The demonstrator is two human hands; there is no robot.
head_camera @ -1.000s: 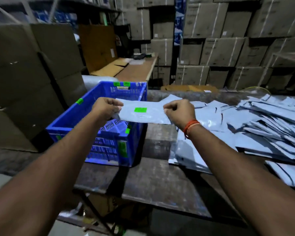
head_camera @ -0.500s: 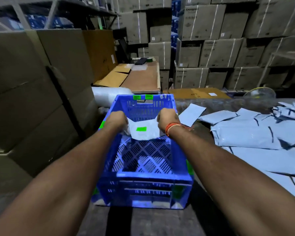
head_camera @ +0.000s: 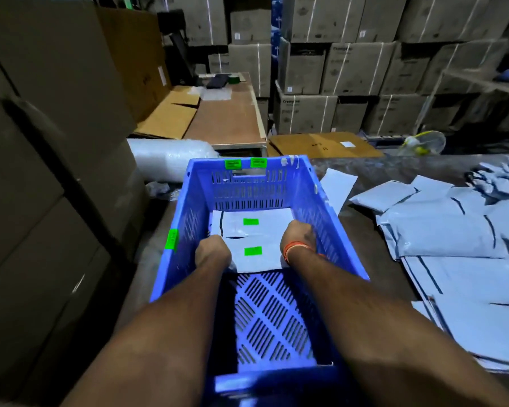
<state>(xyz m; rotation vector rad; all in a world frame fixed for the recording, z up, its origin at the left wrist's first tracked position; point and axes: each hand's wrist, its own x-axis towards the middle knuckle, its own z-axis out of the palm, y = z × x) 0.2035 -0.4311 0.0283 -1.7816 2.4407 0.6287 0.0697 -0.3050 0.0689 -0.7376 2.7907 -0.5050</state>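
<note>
Grey mailer (head_camera: 256, 263) sits low inside the crate (head_camera: 188, 218), overlapping a second mailer (head_camera: 269, 220) at the far end. Left hand (head_camera: 213, 254) and right hand (head_camera: 299, 239) each pinch a side edge. Released unevenly, the slick plastic may slide askew or bunch against the wall.

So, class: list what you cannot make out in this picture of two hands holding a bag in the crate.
All in the head view:
- Print on the green labels: too small and blurred.
- Fingertips of the left hand and right hand: hidden under the knuckles.
- Far bag: near edge covered by the near bag.
- Bag pile: cut off by the right edge.
</note>
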